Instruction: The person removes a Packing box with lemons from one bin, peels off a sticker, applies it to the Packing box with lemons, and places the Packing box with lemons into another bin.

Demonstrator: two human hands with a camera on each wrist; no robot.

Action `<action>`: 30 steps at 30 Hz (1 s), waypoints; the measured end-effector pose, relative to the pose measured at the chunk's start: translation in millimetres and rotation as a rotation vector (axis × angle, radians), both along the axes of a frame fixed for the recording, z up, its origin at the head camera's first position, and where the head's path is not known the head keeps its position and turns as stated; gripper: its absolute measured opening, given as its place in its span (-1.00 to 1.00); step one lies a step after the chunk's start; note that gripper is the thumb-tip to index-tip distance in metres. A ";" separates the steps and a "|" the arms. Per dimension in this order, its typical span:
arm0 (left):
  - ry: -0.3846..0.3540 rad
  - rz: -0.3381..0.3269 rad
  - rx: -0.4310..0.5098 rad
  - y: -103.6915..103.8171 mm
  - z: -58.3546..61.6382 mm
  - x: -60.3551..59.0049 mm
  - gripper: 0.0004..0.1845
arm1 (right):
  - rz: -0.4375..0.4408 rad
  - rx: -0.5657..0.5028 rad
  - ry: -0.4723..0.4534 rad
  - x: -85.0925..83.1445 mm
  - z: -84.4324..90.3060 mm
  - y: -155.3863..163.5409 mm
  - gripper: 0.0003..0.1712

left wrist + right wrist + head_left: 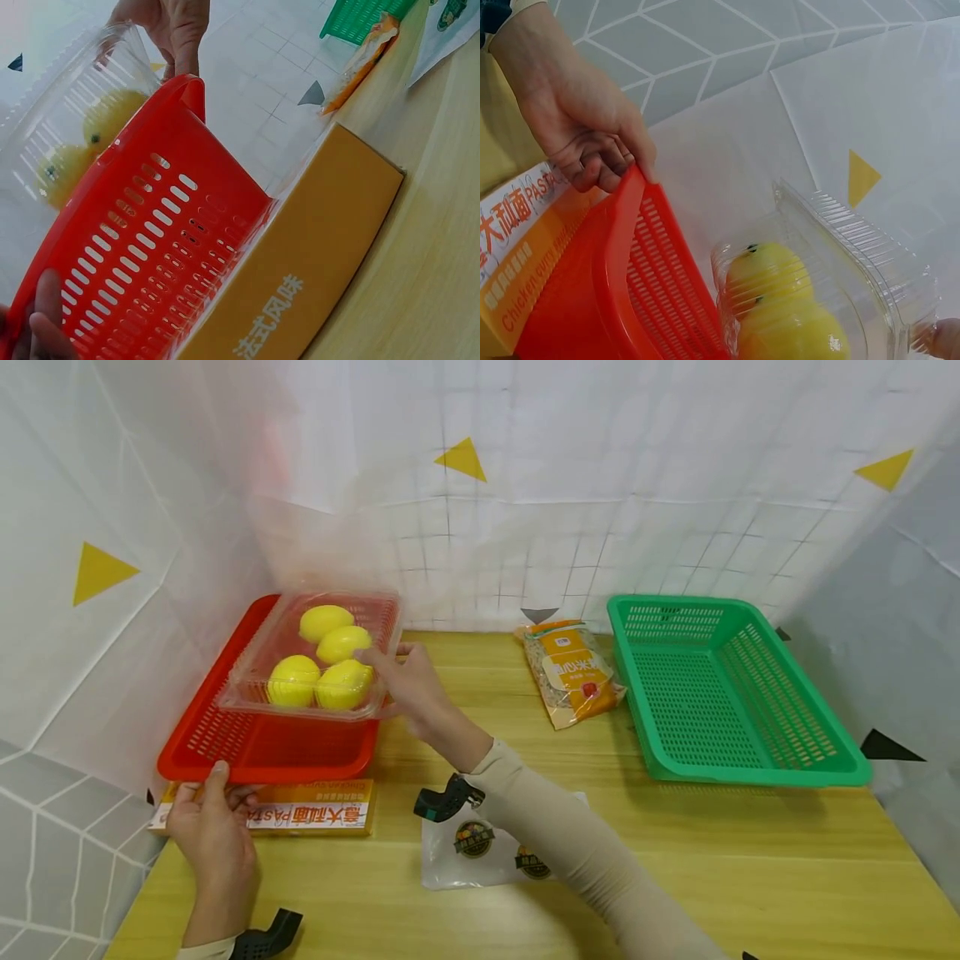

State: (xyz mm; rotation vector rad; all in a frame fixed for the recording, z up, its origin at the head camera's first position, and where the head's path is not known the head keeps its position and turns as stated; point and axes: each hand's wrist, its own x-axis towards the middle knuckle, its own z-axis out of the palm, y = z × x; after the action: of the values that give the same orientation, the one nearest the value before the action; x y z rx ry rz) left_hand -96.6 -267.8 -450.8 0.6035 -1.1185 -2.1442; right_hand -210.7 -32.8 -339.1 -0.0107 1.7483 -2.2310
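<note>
A clear plastic box (251,672) with several yellow lemons (344,645) inside is over the red basket (262,773), tilted in the right wrist view. My right hand (416,689) grips the box by its right side; only a fingertip (946,337) shows at the box's edge in the right wrist view. At the basket's near left corner, my left hand (217,839) pinches the rim, thumb on top and fingers curled beneath. Just in front of the basket lies an orange pasta box (322,827), its printing upside down in the head view.
An orange and clear food bag (567,672) leans against the green basket (750,774) on the right. Nearer me, partly under my right forearm, lies a white plastic packet (450,860) with round labels. White sheeting (525,552) rises behind the wooden table (750,877).
</note>
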 end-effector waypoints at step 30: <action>0.005 0.014 0.039 -1.2 -0.9 -1.4 -0.47 | 0.005 0.020 0.029 0.5 5.8 45.4 -0.25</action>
State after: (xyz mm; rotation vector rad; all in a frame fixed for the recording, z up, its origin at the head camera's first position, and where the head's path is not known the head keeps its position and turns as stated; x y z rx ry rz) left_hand -98.0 -269.0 -451.7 0.6211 -1.0695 -2.1589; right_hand -210.3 12.6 -333.3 -0.0430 1.7832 -2.2205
